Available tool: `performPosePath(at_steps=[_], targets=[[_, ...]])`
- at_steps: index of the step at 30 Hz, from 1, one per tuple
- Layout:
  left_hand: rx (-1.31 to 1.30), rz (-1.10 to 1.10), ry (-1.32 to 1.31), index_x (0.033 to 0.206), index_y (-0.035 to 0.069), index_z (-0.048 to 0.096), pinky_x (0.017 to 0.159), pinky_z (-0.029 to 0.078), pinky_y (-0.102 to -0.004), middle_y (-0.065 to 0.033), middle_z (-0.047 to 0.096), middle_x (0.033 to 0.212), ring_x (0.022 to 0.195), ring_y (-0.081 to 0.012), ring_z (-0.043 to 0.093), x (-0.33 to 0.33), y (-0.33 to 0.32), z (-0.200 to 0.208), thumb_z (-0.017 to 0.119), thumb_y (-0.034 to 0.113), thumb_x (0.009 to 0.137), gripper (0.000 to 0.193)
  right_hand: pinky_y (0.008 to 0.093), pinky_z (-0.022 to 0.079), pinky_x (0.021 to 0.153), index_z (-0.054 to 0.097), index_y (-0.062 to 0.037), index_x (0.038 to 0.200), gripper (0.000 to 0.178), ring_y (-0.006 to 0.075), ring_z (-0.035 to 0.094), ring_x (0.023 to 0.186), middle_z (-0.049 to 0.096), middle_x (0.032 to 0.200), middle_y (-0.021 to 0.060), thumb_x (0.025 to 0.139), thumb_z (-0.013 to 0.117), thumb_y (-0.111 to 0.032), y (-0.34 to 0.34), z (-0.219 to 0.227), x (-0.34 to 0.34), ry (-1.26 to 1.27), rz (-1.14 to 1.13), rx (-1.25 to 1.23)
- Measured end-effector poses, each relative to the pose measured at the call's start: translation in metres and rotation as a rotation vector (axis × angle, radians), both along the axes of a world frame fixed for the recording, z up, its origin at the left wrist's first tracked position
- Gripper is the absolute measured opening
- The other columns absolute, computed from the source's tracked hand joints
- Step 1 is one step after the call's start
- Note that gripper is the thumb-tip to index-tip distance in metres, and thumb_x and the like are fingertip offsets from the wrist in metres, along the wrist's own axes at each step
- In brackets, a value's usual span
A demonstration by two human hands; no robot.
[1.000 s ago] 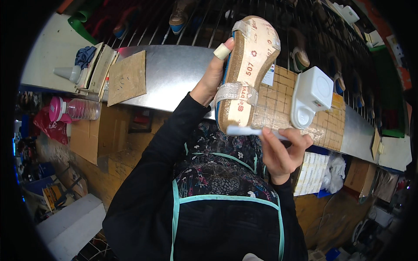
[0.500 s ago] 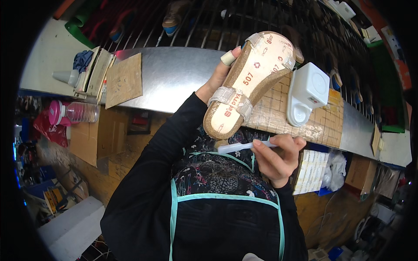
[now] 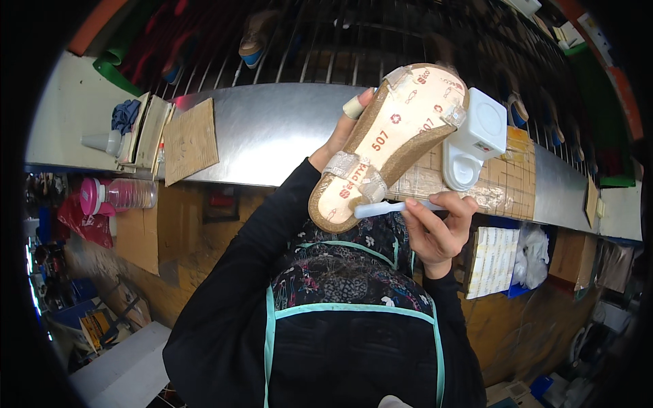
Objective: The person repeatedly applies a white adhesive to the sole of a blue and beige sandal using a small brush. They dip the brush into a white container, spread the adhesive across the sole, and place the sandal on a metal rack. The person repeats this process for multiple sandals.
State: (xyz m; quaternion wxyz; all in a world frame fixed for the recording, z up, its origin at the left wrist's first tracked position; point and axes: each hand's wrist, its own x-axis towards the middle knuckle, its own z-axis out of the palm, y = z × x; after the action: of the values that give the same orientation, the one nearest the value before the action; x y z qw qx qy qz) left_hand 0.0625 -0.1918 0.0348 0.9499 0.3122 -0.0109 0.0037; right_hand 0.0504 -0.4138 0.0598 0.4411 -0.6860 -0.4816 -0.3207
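Observation:
In front of me a sandal [image 3: 391,136] is held bottom up, its pale underside printed in red, with cork-like brown sides. Clear strap ends are folded onto it near the toe and the heel. My left hand [image 3: 338,136] grips it from the left side; a thumb with a pale wrap shows at the edge, the other fingers hidden behind. Between the fingers of my right hand [image 3: 441,234] is a small brush [image 3: 384,209] with a whitish handle. Its tan bristles lie over the right edge of the heel, seemingly touching it.
Behind the sandal, a white plastic container [image 3: 488,126] with a round cup stands on taped cardboard [image 3: 507,183] on the metal bench [image 3: 255,129]. A cardboard piece [image 3: 190,141] lies left. Beyond runs a barred rack [image 3: 326,51] with shoes. A pink-lidded bottle [image 3: 129,194] is at far left.
The sandal has tilted, its heel moving down and left. The brush has risen from below the heel onto its right edge. The surroundings have shifted slightly in view.

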Motion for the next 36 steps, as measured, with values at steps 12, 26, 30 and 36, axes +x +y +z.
performPosePath(at_steps=[12,26,30,36], targets=[[0.178,0.160,-0.067,0.139,0.000,0.042,0.086,0.057,-0.0322,-0.0191,0.060,0.124,0.106,-0.0221,0.065,-0.013,0.010,0.027,0.049,0.066,0.088,0.084,0.0317,0.023,0.073,0.075,-0.0146,0.100,0.039,0.0108,0.052,0.069,0.055,0.086,-0.0011,0.063,0.085,-0.011,0.000,0.005,-0.021,-0.007,-0.138,-0.069],[0.580,0.090,-0.076,0.138,-0.003,0.042,0.096,0.050,-0.0387,-0.0175,0.056,0.130,0.113,-0.0252,0.059,-0.035,0.021,0.003,0.063,0.072,0.075,0.100,0.0329,0.031,0.077,0.076,-0.0113,0.092,0.013,0.0130,0.051,0.068,0.058,0.089,0.0009,0.079,0.075,-0.016,0.034,0.039,0.058,0.473,-0.223,0.099],[0.737,0.136,-0.100,0.128,-0.005,0.051,0.090,0.050,-0.0328,-0.0148,0.063,0.117,0.103,-0.0207,0.063,-0.039,0.022,-0.004,0.054,0.078,0.078,0.097,0.0329,0.029,0.077,0.076,-0.0117,0.096,0.019,0.0130,0.052,0.070,0.060,0.090,0.0009,0.078,0.077,-0.017,0.042,0.040,0.075,0.358,-0.423,0.111],[0.447,0.189,0.112,0.138,0.000,0.043,0.090,0.053,-0.0389,-0.0181,0.057,0.128,0.108,-0.0256,0.062,-0.032,0.021,0.000,0.053,0.072,0.082,0.092,0.0320,0.031,0.076,0.076,-0.0123,0.098,0.022,0.0130,0.055,0.074,0.060,0.089,0.0026,0.076,0.078,-0.013,0.046,-0.013,0.042,0.235,-0.245,0.105]])
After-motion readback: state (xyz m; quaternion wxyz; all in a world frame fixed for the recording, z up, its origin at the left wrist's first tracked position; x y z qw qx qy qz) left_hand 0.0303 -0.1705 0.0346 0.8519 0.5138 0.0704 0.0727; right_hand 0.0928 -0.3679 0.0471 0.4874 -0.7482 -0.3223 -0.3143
